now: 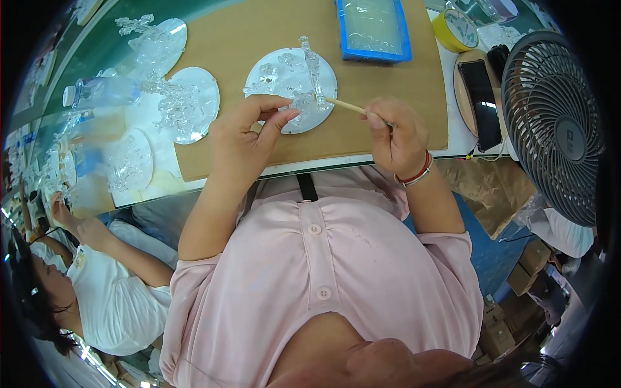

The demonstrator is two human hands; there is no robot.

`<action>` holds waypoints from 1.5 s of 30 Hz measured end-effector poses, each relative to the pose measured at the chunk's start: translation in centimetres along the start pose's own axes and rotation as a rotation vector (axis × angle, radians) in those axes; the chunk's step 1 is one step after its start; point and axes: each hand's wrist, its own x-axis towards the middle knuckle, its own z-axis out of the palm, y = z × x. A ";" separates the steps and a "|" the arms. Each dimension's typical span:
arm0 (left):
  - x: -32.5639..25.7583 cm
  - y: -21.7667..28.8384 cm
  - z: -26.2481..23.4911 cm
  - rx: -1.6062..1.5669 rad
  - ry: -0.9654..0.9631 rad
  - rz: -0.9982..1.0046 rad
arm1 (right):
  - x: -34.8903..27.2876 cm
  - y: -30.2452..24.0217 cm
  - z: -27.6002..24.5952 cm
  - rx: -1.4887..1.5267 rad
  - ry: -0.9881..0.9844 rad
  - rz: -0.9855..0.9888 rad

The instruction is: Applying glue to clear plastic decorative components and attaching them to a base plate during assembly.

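Observation:
A white round disc [257, 72] lies before me with clear, glassy pieces on it, among them a tall clear ornament [311, 64] near its right side. At the disc's lower left edge my left hand [255, 126] has its thumb and forefinger brought close together in a pinch. Whatever is between those fingertips is too small and clear to make out. My right hand [398, 132] grips a thin pale wooden stick [347, 105] between thumb and fingers. The stick's far tip reaches the clear pieces at the disc's right side.
Brown cardboard [388, 90] covers the table. A blue-rimmed tray [346, 55] stands at the back, with yellow tape [453, 31], a phone [485, 103] and a fan [550, 129] to the right. More discs [206, 90] and a bottle [97, 94] lie left, near another person [116, 297].

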 end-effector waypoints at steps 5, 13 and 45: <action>-0.1 0.0 -0.1 0.003 -0.008 0.002 | -0.1 0.0 -0.6 -0.020 -0.066 -0.007; 0.0 -0.2 0.3 -0.036 0.014 0.074 | -0.8 0.3 -2.3 0.023 0.056 0.210; 0.0 -0.7 0.5 0.010 -0.002 0.118 | -1.4 -3.7 0.1 -0.040 -0.226 -0.109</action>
